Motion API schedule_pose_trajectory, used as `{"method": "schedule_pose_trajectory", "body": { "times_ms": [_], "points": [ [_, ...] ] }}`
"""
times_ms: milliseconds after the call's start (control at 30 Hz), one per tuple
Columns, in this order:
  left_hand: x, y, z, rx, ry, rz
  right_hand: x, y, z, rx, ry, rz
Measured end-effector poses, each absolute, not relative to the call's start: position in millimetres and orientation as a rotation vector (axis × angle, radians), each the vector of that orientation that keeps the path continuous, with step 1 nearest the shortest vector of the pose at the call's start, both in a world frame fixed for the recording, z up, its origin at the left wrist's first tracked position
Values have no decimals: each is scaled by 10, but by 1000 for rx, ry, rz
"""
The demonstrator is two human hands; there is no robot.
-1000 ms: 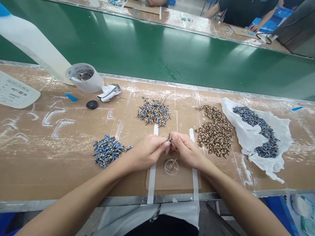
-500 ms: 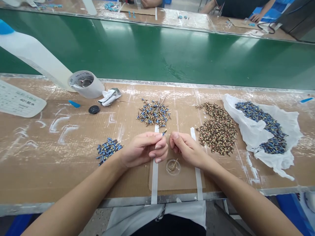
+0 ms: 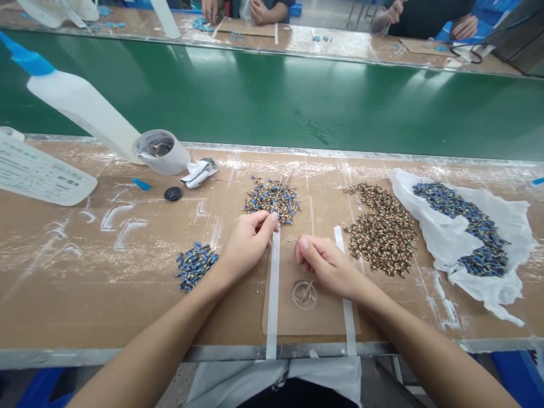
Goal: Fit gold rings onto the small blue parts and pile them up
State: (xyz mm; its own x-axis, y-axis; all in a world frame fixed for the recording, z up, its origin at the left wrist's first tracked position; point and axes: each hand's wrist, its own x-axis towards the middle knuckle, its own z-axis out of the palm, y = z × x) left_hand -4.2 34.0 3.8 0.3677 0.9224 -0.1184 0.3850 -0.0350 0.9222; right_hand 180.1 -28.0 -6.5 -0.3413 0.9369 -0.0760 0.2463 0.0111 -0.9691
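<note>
My left hand [image 3: 250,242] is at the near edge of a middle pile of small blue-and-gold parts [image 3: 266,195], thumb and forefinger pressed together. Whatever is in that pinch is hidden. Thin metal tweezers [image 3: 281,190] lie on this pile. My right hand [image 3: 325,262] is closed with curled fingers above a taped cardboard piece [image 3: 293,323]; its contents cannot be made out. Just below it stands a small clear dish [image 3: 304,305] with a thin wooden stick [image 3: 307,289] in it. Beside my left forearm lies a smaller pile of blue parts [image 3: 195,265].
To the right are a heap of brown-gold parts [image 3: 382,232] and blue parts [image 3: 463,221] on crumpled white paper [image 3: 433,238]. At left lie white bottles [image 3: 80,105], a tape roll [image 3: 170,158] and a black cap [image 3: 173,194]. Co-workers' hands show beyond the green belt [image 3: 255,96].
My left hand has turned palm down and moved up to the middle pile; the small blue-and-gold part it held no longer shows. My right hand stays closed. The view has shifted slightly.
</note>
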Motion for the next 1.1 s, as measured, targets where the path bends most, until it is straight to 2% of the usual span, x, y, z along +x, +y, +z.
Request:
{"method": "schedule_pose_trajectory", "body": {
  "times_ms": [233, 433, 600, 1100],
  "points": [
    [-294, 460, 181, 1820, 1263, 655, 1806, -317, -38, -1285, -1720, 1357],
    [-876, 497, 467, 2137, 1460, 193, 1818, -316, -54, -1314, -1747, 1378],
    [-1081, 492, 492, 2082, 1441, -94, 1822, -298, -46, -1335, -1761, 1397],
    [-983, 345, 612, 2023, 1485, -378, 1841, -297, -47, -1334, -1780, 1413]
  ]
}}
